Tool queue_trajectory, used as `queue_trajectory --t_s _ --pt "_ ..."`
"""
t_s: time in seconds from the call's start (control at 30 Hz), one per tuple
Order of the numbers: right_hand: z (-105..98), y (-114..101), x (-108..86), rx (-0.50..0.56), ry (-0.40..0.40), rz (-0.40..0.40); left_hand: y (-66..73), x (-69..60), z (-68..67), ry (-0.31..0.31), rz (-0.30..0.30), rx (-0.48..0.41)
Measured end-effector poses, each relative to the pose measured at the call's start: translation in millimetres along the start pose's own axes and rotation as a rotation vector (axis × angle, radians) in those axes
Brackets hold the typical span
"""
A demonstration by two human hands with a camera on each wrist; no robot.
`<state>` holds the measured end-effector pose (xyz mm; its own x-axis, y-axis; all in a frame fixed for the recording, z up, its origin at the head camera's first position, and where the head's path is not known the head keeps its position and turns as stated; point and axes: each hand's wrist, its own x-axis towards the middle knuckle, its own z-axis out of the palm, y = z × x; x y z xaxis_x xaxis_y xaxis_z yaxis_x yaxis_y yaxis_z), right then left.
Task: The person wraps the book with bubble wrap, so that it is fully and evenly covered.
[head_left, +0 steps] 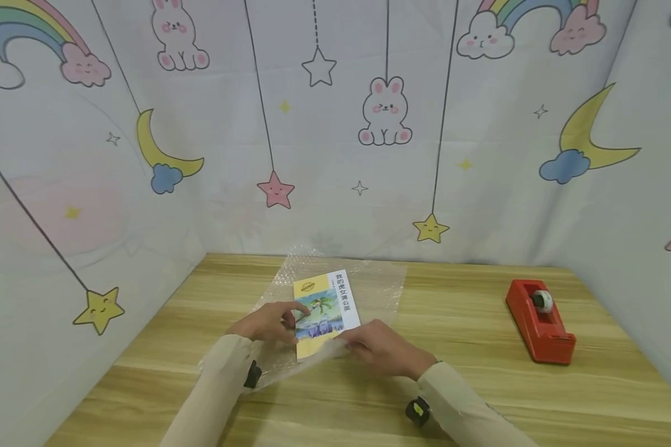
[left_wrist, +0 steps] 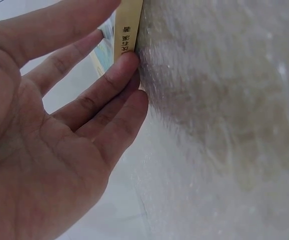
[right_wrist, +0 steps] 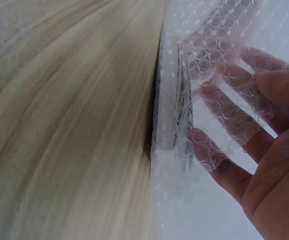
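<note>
A paperback book point(head_left: 325, 320) with a palm tree picture on its cover lies face up on a sheet of bubble wrap point(head_left: 377, 292). My left hand point(head_left: 271, 323) is at the book's left edge. In the left wrist view its extended fingertips touch the yellow spine point(left_wrist: 128, 27), right beside the bubble wrap point(left_wrist: 224, 125). At the book's lower right corner, my right hand point(head_left: 384, 349) pinches the near part of the wrap, lifted partly over the book's bottom edge. The right wrist view shows the fingers point(right_wrist: 234, 117) through the clear bubbles, with the thumb in front.
A red tape dispenser point(head_left: 542, 326) with a roll of tape stands on the right of the wooden table point(head_left: 458, 385). Printed cloth walls point(head_left: 335, 155) enclose the table at the back and both sides.
</note>
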<state>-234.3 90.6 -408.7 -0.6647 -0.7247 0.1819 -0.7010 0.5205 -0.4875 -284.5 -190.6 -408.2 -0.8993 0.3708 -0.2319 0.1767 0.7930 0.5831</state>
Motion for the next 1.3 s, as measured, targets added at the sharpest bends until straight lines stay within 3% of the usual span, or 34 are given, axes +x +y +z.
queue_trajectory --t_s 0.2,0.33,0.53,0.77,0.97,1.3 --pt "0.4 2.6 5.0 0.012 0.037 -0.039 -1.4 0.4 -1.6 0.009 -0.008 0.019" --pt "0.3 4.8 8.4 0.057 0.045 0.002 -0.5 -1.0 -4.5 0.0 -0.041 0.049" --pt "-0.3 5.8 12.9 0.105 0.051 0.051 -1.0 -6.2 -7.6 -0.008 0.006 0.048" --pt "1.3 6.6 17.3 0.12 0.089 0.056 -4.5 -7.4 -6.6 -0.028 0.056 -0.053" --pt "2.4 6.9 23.9 0.134 0.097 0.099 -4.1 -9.2 -8.1 -0.067 -0.013 -0.283" --pt "5.2 14.2 33.1 0.176 0.108 0.156 2.4 -22.0 -11.2 -0.066 -0.065 -0.318"
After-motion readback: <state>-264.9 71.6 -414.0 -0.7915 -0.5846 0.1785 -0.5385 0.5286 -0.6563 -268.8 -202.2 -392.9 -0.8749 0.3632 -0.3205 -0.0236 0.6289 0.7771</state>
